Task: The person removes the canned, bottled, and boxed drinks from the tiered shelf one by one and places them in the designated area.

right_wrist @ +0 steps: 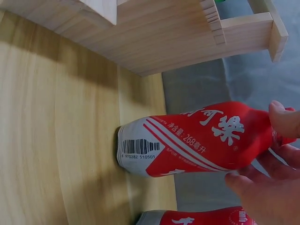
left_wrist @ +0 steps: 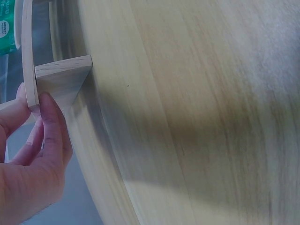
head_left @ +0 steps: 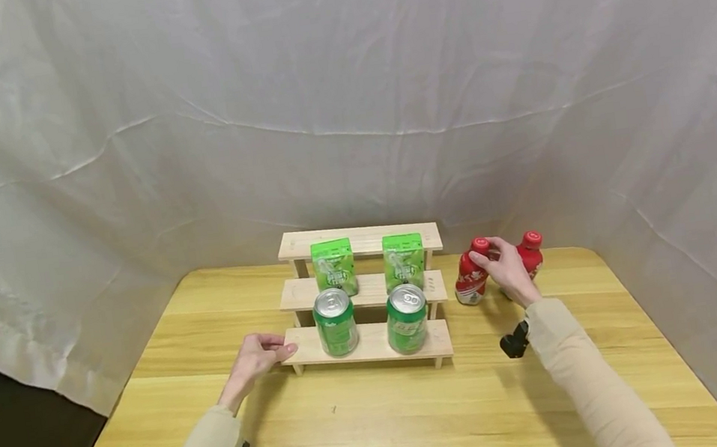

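My left hand pinches the left end of the bottom step of a three-tier wooden shelf; in the left wrist view the thumb and fingers clasp the board's end from both faces. At the right, my right hand grips a red bottle around its neck. White lettering and a barcode show on that bottle in the right wrist view. A second red bottle stands just to its right, partly hidden by the hand.
Two green cans stand on the bottom step. Two green drink cartons stand on the middle step behind them. The wooden table ends at grey curtains at the back and sides.
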Tool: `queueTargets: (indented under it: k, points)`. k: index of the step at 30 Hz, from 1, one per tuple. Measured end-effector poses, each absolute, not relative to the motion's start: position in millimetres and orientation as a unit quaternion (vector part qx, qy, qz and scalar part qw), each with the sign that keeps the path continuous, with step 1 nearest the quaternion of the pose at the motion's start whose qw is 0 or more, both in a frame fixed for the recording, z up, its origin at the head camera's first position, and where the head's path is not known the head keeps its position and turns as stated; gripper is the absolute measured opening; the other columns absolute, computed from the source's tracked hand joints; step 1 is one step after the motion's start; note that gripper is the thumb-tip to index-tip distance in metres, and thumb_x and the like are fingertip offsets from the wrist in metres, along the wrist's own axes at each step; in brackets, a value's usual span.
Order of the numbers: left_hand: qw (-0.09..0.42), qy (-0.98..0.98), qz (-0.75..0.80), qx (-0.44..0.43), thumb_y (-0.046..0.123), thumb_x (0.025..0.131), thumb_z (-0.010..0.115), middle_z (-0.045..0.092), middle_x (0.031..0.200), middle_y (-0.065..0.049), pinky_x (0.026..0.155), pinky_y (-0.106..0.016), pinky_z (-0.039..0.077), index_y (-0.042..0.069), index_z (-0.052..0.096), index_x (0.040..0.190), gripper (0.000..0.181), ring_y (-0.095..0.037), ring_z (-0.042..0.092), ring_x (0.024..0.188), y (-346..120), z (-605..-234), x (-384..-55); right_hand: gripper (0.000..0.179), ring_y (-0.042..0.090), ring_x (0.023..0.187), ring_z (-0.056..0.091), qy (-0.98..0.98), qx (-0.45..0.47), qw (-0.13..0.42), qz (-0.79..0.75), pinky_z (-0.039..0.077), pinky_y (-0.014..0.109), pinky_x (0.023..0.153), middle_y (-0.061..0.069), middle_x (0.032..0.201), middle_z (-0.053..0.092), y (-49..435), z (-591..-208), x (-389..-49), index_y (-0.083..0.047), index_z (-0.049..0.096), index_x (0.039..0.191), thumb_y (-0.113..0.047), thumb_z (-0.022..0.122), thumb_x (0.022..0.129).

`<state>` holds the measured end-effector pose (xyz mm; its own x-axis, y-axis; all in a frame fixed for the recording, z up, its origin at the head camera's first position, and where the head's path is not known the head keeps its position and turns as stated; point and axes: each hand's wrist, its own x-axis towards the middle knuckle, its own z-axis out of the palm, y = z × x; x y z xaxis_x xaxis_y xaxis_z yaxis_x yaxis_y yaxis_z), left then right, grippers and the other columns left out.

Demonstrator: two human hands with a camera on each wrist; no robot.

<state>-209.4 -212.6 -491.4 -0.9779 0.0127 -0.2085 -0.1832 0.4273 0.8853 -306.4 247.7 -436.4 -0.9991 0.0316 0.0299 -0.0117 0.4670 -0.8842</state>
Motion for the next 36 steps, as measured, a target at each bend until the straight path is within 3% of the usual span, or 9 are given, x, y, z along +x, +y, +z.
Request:
queueTargets:
  k: [13, 22, 36]
  points:
    - [0.090, 0.840, 0.533, -0.050, 0.014, 0.093, 0.072, 0.070, 0.107, -0.030, 0.081, -0.036, 0.061, -0.020, 0.056, 0.121, 0.047, -0.015, 0.067, 0.083, -213.1, -492.2, -210.4, 0.072, 0.043, 0.150, 0.031, -0.863, 0.028, 0.055, 0.501, 0.025, 0.055, 0.125, 0.028, 0.160, 0.032, 257.3, -442.4, -295.2, 0.001, 0.025, 0.155, -0.021, 0.064, 0.100]
    - [0.088, 0.840, 0.533, -0.047, 0.013, 0.093, 0.072, 0.070, 0.105, -0.029, 0.081, -0.038, 0.060, -0.020, 0.056, 0.121, 0.046, -0.013, 0.066, 0.081, -213.1, -490.8, -208.3, 0.073, 0.042, 0.152, 0.026, -0.855, 0.044, 0.090, 0.509, 0.022, 0.055, 0.126, 0.028, 0.159, 0.033, 255.7, -438.3, -283.8, 0.002, 0.026, 0.155, -0.016, 0.067, 0.097]
    - [0.084, 0.839, 0.534, -0.054, 0.011, 0.092, 0.073, 0.071, 0.100, -0.026, 0.080, -0.036, 0.060, -0.020, 0.057, 0.119, 0.044, -0.012, 0.064, 0.079, -211.9, -491.4, -209.0, 0.071, 0.039, 0.147, 0.036, -0.837, 0.076, 0.145, 0.521, 0.032, 0.056, 0.120, 0.024, 0.156, 0.041, 238.8, -424.4, -259.0, -0.002, 0.033, 0.153, -0.014, 0.071, 0.094]
